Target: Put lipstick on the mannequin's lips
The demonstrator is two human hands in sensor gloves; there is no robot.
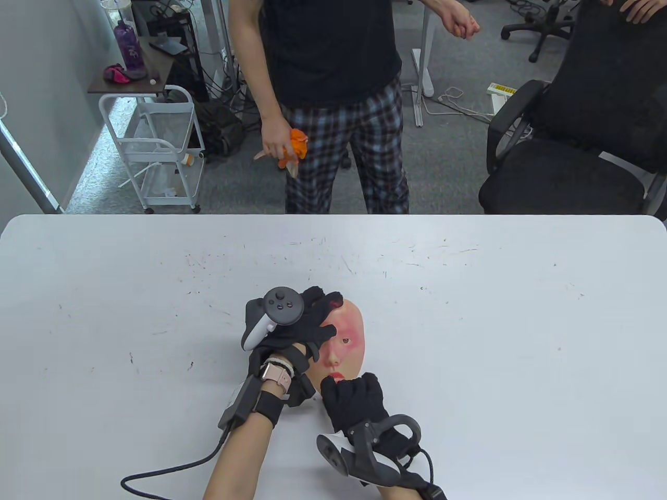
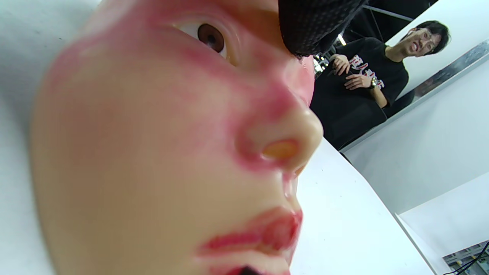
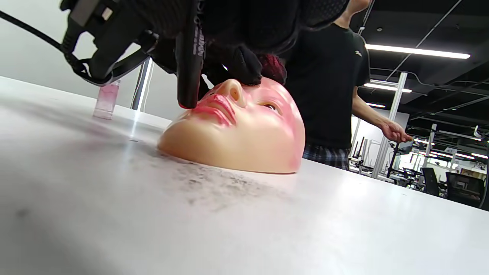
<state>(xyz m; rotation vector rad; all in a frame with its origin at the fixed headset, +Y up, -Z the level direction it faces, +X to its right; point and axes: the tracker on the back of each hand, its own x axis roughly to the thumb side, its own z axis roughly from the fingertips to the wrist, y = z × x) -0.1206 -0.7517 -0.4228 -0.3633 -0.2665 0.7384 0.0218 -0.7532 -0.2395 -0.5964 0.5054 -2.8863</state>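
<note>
Nearest the camera, the right hand [image 1: 354, 406] in black knit fabric was curled around a slim black lipstick [image 3: 188, 57], whose tip was pressed to the mask's [image 1: 344, 341] red lips [image 3: 214, 107]. Smooth, glossy and rounded, the peach mask was laid face-up on the scuffed white table [image 1: 495, 312]. The left hand [image 1: 297, 325] was spread across its pink-smeared brow.

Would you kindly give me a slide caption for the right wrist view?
Right hand touches a black lipstick to the mannequin face's lips on the table.
</note>
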